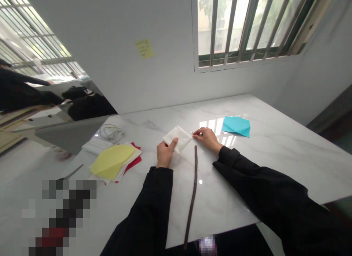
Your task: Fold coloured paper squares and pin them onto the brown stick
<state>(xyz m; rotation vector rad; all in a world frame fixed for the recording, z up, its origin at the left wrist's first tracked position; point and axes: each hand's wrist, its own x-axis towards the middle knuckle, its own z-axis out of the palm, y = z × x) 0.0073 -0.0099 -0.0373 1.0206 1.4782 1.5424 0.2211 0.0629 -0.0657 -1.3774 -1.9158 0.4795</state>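
A folded square of white paper [180, 135] is held by my left hand [165, 152], its thumb on top and the fingers beneath. My right hand [206, 137] is just right of the paper, thumb and forefinger pinched together at its right corner; whether they grip the corner or something tiny is too small to tell. Below and between my hands, a thin brown stick [195, 179] lies lengthwise on the white marbled table [225, 190]. A creased blue paper [237, 126] rests to the right, beyond my right hand.
On the left lie a yellow paper [111, 162] over white and red papers [134, 164], a white packet [95, 146] and a coiled white cable [110, 133]. A yellow note [145, 48] is on the wall. Dark-clothed people show at the far left.
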